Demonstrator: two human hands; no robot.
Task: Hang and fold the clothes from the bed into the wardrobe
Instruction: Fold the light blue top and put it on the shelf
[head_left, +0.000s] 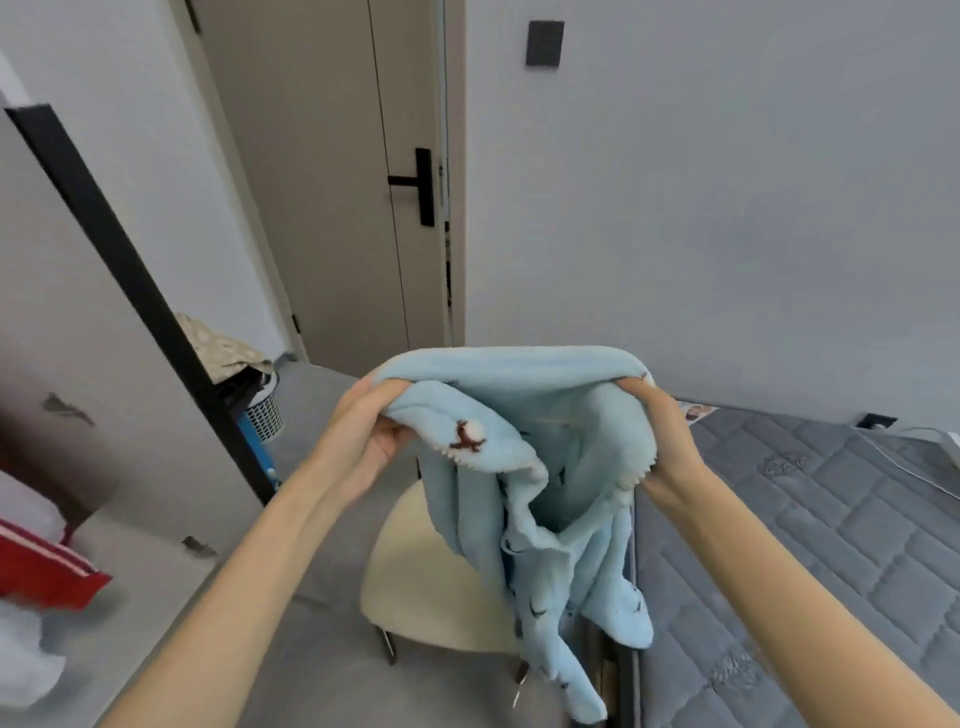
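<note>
A light blue fleece garment (514, 415) with small dark prints hangs in the air between my hands, its lower part drooping toward the floor. My left hand (363, 441) grips its left upper edge, fingers curled into the cloth. My right hand (662, 441) grips the right upper edge the same way. The bed (810, 545), a bare grey quilted mattress, lies at the right. The wardrobe (119, 270) stands open at the left with a black frame edge; folded red and white clothes (41, 566) lie inside it, blurred.
A cream chair (431, 587) stands on the grey floor right under the garment. A laundry basket (262, 410) with patterned cloth on top sits beside the wardrobe. A closed door with a black handle (415, 182) is straight ahead. A white cable runs over the mattress.
</note>
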